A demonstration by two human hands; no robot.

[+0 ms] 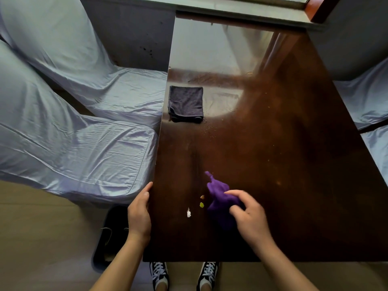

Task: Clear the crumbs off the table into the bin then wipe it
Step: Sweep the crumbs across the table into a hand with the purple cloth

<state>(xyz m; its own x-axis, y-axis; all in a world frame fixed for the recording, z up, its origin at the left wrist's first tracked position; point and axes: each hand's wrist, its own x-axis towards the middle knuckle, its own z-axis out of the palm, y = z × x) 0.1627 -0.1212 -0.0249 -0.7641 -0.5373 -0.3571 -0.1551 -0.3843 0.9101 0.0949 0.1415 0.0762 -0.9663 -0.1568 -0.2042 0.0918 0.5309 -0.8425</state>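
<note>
Fingers of the right hand (249, 217) bunch a purple cloth (220, 198) on the dark table (283, 164), low centre of the frame. Just left of the cloth lie a white scrap (188, 213), a green crumb (201, 204) and an orange crumb (202, 197). Left hand (139, 213) rests flat, fingers extended, against the table's left edge, above a black bin (111, 234). A folded dark towel (186, 104) sits mid-frame, fine crumbs (206, 128) scattered beside it.

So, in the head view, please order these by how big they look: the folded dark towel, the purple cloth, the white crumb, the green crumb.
1. Folded dark towel, though it lies farther away.
2. Purple cloth, partly hidden by the right hand.
3. White crumb.
4. Green crumb, nearly alike.
</note>
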